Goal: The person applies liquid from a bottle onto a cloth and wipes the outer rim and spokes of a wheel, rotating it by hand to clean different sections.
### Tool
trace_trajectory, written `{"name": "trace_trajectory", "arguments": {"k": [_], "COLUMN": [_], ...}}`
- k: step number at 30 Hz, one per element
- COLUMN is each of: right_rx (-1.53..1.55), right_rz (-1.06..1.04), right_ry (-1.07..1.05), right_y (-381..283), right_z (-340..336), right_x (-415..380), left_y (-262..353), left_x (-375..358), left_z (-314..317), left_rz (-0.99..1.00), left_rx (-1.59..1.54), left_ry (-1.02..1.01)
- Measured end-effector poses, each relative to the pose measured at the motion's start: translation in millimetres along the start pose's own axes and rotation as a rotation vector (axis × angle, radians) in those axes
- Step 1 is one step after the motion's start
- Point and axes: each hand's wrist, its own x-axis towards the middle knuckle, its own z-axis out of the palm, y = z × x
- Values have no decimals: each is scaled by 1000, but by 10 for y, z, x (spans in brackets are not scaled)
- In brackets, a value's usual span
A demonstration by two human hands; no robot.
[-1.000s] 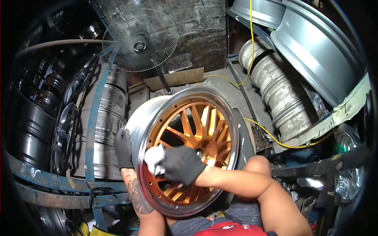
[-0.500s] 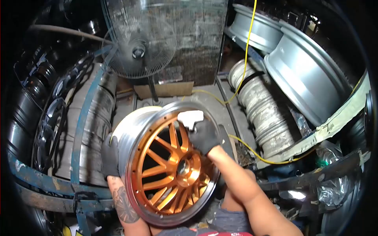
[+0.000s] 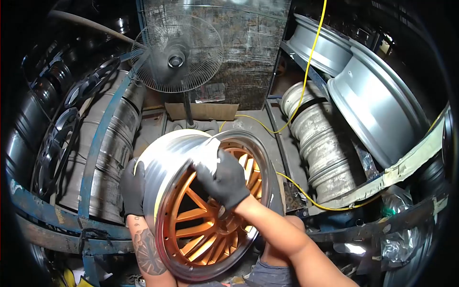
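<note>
A car wheel rim [image 3: 196,229] with copper-coloured spokes and a bare metal lip leans tilted across my lap, its spoked face turned toward me. My left hand [image 3: 133,189], in a dark glove, grips the back edge of its silver barrel [image 3: 162,155] on the left side. In my gloved right hand [image 3: 224,181] a white cloth [image 3: 209,154] is bunched up, pressed on the upper lip of the rim. The right hand covers some of the upper spokes, and its fingertips are partly hidden by the cloth.
A fan [image 3: 176,60] stands ahead, before a worn dark panel [image 3: 253,57]. Stacked rims line the left [image 3: 103,158] and right [image 3: 325,143] sides behind metal frames. Large silver rims [image 3: 377,95] sit at the upper right. A yellow cable [image 3: 313,57] hangs down and runs along the floor.
My right hand has moved left and slightly down with the cloth, along the upper lip. The rim has turned a little, showing more of its barrel. The left hand keeps its hold.
</note>
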Motion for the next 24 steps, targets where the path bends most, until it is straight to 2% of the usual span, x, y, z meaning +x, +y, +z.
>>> {"name": "trace_trajectory", "arguments": {"k": [1,2,4,5,6,9,10,12,13,14,16,18,19,20,22,23,24], "right_rx": [-19,-9,-25,-20,-48,-54,-52,-119,86,85,92,-210,13,-79,-79,-98,-120], "right_rz": [-106,-117,15,76,31,-99,-171,-126,-47,220,283,-88,-74,-86,-136,-31,89], "right_ry": [-16,-88,37,21,30,35,-29,-103,-82,-183,-64,-17,-13,-148,-162,-170,-182], "right_y": [-3,217,421,422,359,-25,-128,-54,52,75,302,63,-129,-150,-170,-1,236], "right_z": [-32,-27,-80,-88,-65,18,3,-43,-42,-154,-96,-34,-15,38,-19,4,-1], "right_x": [1,-44,10,26,-2,-138,-146,-135,-45,61,102,57,14,-114,-145,-153,-116], "left_y": [-35,-60,193,286,320,51,-47,-41,-23,-39,24,-57,-145,-160,-75,-98,-60], "left_x": [-2,-31,-104,-93,-101,2,16,-16,-8,-4,-34,119,-6,-114,19,22,35], "left_z": [17,-18,-103,-106,-108,18,43,8,-32,-21,-24,-1,38,40,-29,-19,-75], "left_rz": [19,38,16,-13,-47,75,111,86,84,-13,94,86,54,34,52,82,29], "left_rx": [-25,-39,-1,-23,-47,-20,1,40,69,-2,89,85,98,58,-28,32,19], "left_ry": [2,-5,-3,-11,-27,35,61,39,29,-4,85,101,67,26,13,42,2]}}
